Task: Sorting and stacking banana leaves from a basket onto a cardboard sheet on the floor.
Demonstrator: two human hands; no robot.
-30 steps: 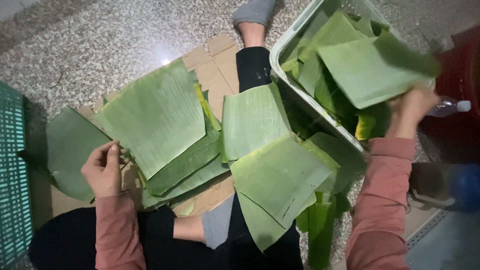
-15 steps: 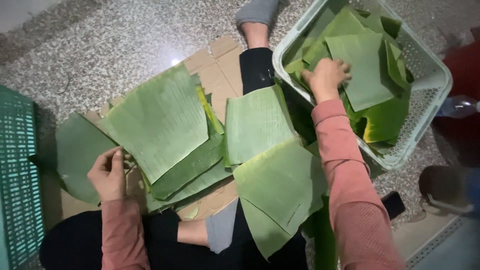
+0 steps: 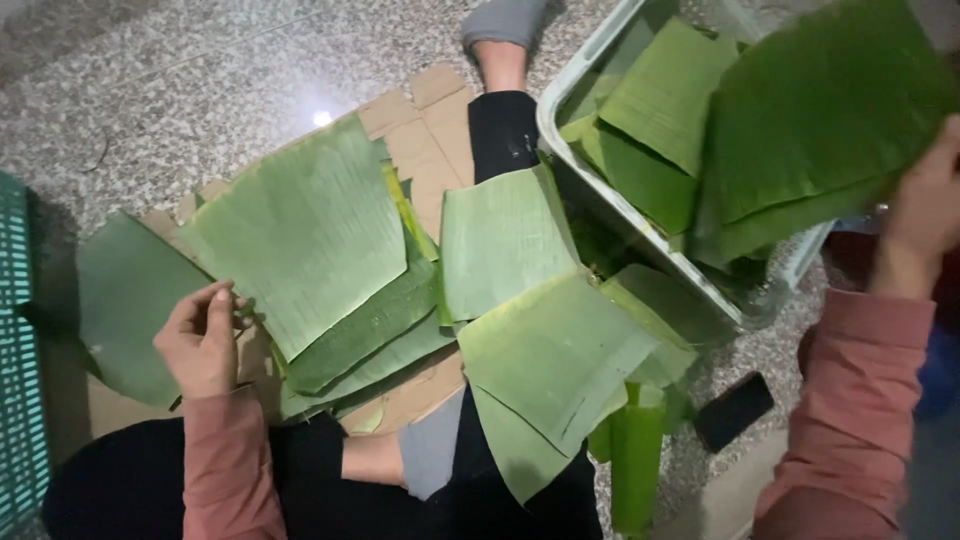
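Observation:
My left hand (image 3: 200,340) rests with loosely curled fingers on the near edge of a big pale green banana leaf piece (image 3: 310,230), the top one of a pile on flattened cardboard (image 3: 425,125). At the right edge my right hand (image 3: 925,215) grips a large dark green leaf (image 3: 820,120) and holds it lifted over a white plastic basket (image 3: 640,255) full of more cut leaves (image 3: 665,95). Two more leaf pieces (image 3: 545,340) lie across my outstretched leg in black trousers.
A teal plastic crate (image 3: 20,380) stands at the far left. A dark phone (image 3: 735,410) lies on the speckled stone floor near the basket. Rolled leaf strips (image 3: 630,455) lie beside my right knee. My foot in a grey sock (image 3: 500,25) points away.
My right hand has pulled a large leaf up out of the basket and swung it right. The left hand has stayed on the pile. The view is closer now.

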